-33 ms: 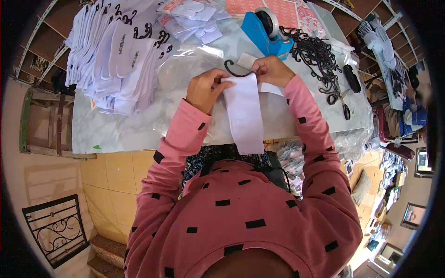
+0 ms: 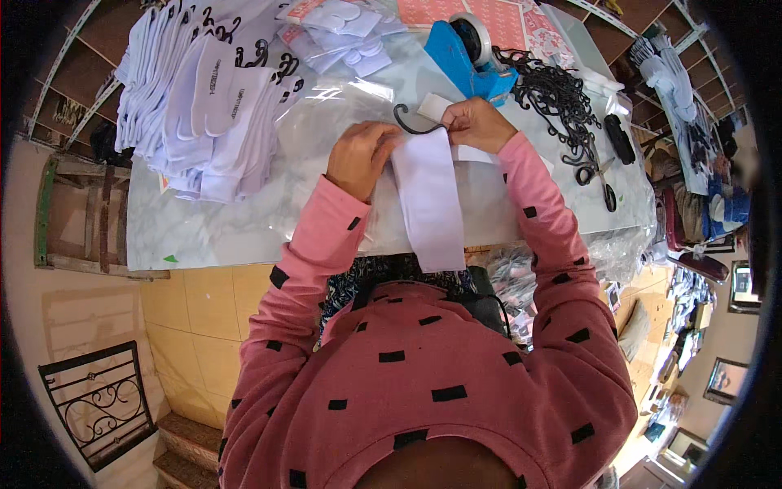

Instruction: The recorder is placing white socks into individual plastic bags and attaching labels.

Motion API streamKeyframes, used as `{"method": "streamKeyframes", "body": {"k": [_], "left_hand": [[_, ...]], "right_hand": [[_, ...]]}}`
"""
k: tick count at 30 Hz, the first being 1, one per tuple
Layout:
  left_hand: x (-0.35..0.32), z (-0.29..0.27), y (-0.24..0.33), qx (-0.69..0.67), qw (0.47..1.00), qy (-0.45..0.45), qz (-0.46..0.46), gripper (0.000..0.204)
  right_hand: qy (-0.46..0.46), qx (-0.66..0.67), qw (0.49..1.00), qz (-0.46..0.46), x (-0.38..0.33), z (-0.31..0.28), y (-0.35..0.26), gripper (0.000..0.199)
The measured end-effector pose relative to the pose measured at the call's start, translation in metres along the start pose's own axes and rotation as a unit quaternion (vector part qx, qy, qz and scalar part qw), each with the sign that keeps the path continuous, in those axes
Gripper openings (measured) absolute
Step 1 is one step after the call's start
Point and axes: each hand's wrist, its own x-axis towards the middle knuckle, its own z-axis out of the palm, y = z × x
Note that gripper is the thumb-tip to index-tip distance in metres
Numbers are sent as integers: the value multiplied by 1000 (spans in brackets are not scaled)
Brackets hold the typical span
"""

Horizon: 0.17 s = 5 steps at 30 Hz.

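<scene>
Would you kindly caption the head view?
Both hands, left hand and right hand, hold a white sock with a black hook.

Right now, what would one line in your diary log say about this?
left hand: pinching white sock top | right hand: holding black hook at sock top | sock: hanging over table edge | nearby: blue tape dispenser

Both arms, in pink sleeves, reach forward from the lower edge and bend inward. The left hand [image 2: 362, 155] is curled, knuckles up, fingers pinched. The right hand [image 2: 479, 122] sits just beside it, fingers closed in a grip.
</scene>
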Motion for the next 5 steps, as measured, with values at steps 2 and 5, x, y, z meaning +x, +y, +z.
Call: {"method": "streamKeyframes", "body": {"k": [2,5], "left_hand": [[-7,-5,-8,74,997,4,8,26],[-19,-14,-13,143,989,-28,-9,32]], "right_hand": [[45,-220,974,27,-2,1,-6,20],[58,-344,937,-34,-16,-3,-10,26]]}}
